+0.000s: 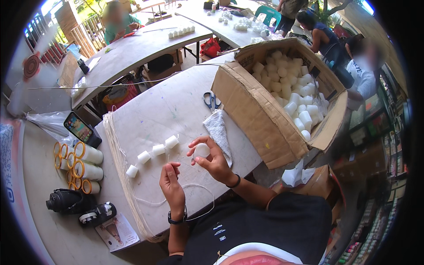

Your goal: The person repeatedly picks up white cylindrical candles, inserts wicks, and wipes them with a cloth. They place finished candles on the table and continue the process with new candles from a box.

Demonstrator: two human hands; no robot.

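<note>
The right hand [216, 162] is half closed, with the thumb and the fingers curved around a white cylinder [202, 150]; its round end is turned to the camera. The left hand [173, 187] is just beside it, lower, and its fingers are bent. The thumb and the forefinger are pinched together, and a thin white strand [168, 157] stands up from their tips. Both hands are above the grey table [154, 101].

Near the left hand, a white cord [152, 203] makes a loose curve on the table. Beyond the hands, four more white pieces [158, 149] lie in a slanting row, with short strands at some of their ends. To the left of this row, a long bundle of pale cords [126, 185] runs along the table side.

Beyond the right hand lies a folded white cloth [217, 132], and the scissors [211, 101] are at its far end. Further to the right, an open cardboard box [256, 115] stands tilted, filled with many similar white pieces.

On the far left are a phone [79, 127], several white rolls with yellow rings [91, 153] and a black bottle [68, 201]. At the back, other people are near more tables [145, 42].
</note>
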